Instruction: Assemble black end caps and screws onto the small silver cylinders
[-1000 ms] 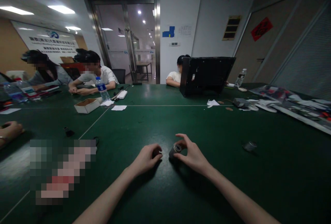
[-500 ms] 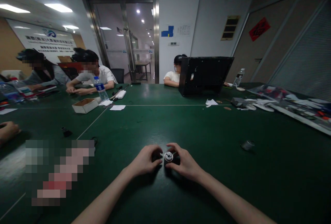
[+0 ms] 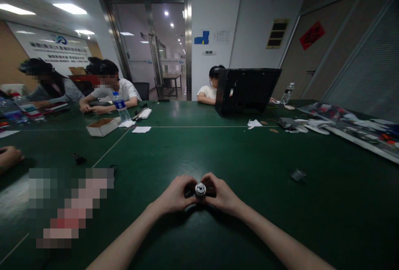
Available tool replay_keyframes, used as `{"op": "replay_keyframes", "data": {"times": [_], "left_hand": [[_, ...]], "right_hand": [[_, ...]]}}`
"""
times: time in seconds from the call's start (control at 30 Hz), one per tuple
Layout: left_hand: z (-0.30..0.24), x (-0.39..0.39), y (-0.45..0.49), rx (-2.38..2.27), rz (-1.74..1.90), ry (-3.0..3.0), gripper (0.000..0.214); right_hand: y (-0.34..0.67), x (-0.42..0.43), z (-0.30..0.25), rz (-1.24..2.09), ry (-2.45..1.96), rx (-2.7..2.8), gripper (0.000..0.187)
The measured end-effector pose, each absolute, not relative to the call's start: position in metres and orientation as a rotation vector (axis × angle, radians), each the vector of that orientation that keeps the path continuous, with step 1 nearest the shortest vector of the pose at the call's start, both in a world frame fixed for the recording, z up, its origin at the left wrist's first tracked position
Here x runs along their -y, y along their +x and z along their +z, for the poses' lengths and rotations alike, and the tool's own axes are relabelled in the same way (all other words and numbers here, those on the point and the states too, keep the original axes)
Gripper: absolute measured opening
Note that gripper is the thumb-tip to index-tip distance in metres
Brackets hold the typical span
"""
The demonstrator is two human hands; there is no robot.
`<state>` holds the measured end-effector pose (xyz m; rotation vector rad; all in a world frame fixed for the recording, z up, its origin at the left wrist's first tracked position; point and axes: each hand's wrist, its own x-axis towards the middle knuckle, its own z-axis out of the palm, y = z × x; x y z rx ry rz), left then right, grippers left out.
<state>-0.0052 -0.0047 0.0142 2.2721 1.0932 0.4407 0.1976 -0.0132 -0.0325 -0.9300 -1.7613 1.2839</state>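
Note:
A small dark cylinder with a round silver metal top (image 3: 200,189) stands upright on the green table (image 3: 249,224) in front of me; its exact kind I cannot make out. From the left, the curved fingers and thumb of my left hand (image 3: 178,194) close against it. My right hand (image 3: 223,196) grips its other side in the same way, so it sits between both sets of fingertips. Its lower part is mostly hidden by the thumbs and shadow. Apart from my hands, a grey metal cylinder (image 3: 298,175) lies off to the right.
A small black part (image 3: 80,159) lies at left, near another person's hand (image 3: 11,156). Farther back are an open cardboard box (image 3: 102,127), a water bottle (image 3: 121,107) and a black box-like case (image 3: 249,91). Assorted clutter (image 3: 358,122) covers the right edge. Several people sit around the table.
My left hand has moved right and closed onto the cylinder, which only my right hand held before. The cylinder has shifted slightly left.

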Motion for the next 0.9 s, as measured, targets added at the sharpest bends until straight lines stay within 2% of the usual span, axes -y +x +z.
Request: {"op": "replay_keyframes", "data": {"times": [0.23,0.47,0.7,0.8,0.9], "left_hand": [[0.019,0.003,-0.004,-1.018,0.429,2.234,0.029],[0.015,0.000,-0.005,-1.011,0.407,2.167,0.023],[0.017,0.002,-0.005,-1.042,0.391,2.143,0.027],[0.019,0.001,-0.007,-1.000,0.502,2.055,0.033],[0.016,0.001,-0.007,-0.913,0.608,1.962,0.028]], "right_hand": [[0.192,0.016,-0.032,1.217,-0.964,1.739,0.037],[0.195,0.018,-0.025,1.190,-0.986,1.817,0.050],[0.195,0.013,-0.031,1.540,-0.964,1.556,0.044],[0.197,0.010,-0.035,1.559,-0.961,1.383,0.045],[0.197,0.008,-0.035,1.538,-0.963,1.284,0.045]]}}
